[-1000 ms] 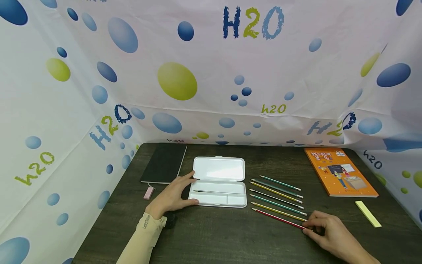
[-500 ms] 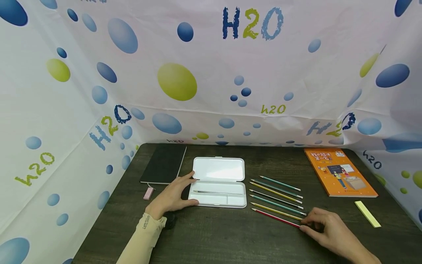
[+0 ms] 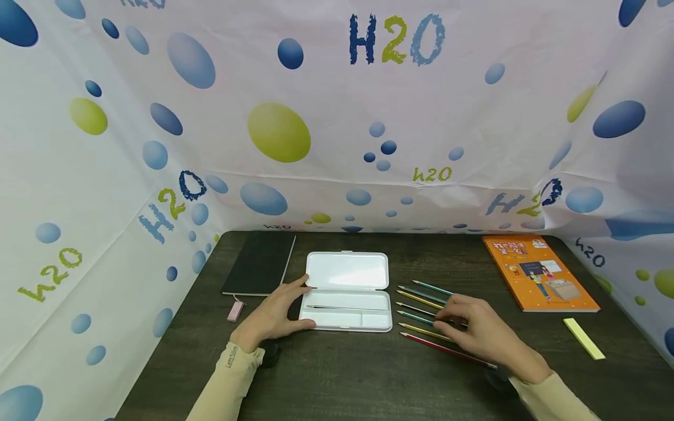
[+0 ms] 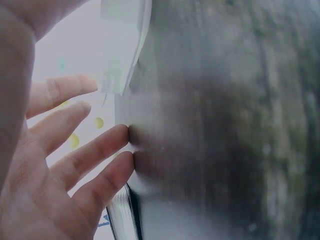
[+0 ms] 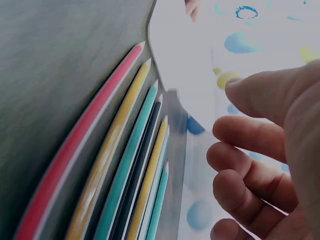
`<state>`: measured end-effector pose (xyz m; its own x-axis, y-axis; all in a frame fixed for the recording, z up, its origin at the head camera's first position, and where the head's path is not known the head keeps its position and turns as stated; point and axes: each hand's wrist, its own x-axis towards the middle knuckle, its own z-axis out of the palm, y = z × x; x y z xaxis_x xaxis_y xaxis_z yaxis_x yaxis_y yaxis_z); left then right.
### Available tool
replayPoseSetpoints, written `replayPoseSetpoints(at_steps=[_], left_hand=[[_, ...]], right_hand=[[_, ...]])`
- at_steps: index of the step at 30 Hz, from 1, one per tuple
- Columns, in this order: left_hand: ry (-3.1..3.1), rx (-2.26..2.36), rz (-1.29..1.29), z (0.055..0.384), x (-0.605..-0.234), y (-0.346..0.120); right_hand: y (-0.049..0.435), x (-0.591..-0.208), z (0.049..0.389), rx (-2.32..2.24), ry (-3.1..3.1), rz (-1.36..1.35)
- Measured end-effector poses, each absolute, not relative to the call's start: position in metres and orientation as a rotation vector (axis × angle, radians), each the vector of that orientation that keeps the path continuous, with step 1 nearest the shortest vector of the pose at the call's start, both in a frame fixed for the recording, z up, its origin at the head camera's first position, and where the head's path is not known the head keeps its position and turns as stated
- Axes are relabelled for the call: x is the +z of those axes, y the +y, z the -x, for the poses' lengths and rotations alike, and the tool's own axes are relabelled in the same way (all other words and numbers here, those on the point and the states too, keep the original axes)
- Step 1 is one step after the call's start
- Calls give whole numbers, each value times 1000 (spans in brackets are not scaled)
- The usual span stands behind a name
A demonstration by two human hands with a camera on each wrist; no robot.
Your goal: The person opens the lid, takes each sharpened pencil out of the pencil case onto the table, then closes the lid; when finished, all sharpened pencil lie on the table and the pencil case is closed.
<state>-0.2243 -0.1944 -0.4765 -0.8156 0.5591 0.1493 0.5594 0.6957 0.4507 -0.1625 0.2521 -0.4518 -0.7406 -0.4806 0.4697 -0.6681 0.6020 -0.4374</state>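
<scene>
My left hand (image 3: 275,311) rests at the left side of an open white pencil case (image 3: 347,271), thumb by its front corner and index finger near the hinge. Its fingers are spread, as the left wrist view shows. One slim pencil (image 3: 342,307) lies inside the case. Above a row of pencils on the table hovers my right hand (image 3: 476,327), fingers loosely bent and nothing between them. The red pencil (image 3: 447,350) lies nearest me, followed by a yellow pencil (image 3: 423,332) and a teal pencil (image 3: 413,318). Parts of several pencils are hidden under this hand.
A black notebook (image 3: 260,263) lies at the back left, with a pink eraser (image 3: 235,311) in front of it. On the right are an orange book (image 3: 542,275) and a pale yellow strip (image 3: 584,339). A printed white curtain (image 3: 337,117) encloses the table's back and sides.
My right hand has let go of the red pencil's end and moved left and up over the row. The red pencil lies free on the table. My left hand stays at the case.
</scene>
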Motion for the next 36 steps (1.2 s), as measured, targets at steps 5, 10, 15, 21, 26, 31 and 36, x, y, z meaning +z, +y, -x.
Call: replayPoseSetpoints(at_steps=[5,10,15,21,26,31,36], left_hand=[[-2891,-766,956,224,-476,-195],[-2894,-760,963,224,-476,-193],[-2893,-748,958,224,-477,-193],[-2901,-755,943,224,-477,-193],[-2899,-763,940,223,-477,-194],[-2890,-756,958,225,-478,-194],[-2881,-751,974,226,-478,-194]], right_hand=[[223,-452,186,889,-2575,-1001],[201,-454,200,910,-2666,-1012],[184,-455,210,935,-2701,-1025],[166,-458,218,847,-2678,-1092],[152,-459,223,742,-2642,-1145],[144,-462,227,636,-2687,-1159],[141,-465,229,534,-2700,-1210]])
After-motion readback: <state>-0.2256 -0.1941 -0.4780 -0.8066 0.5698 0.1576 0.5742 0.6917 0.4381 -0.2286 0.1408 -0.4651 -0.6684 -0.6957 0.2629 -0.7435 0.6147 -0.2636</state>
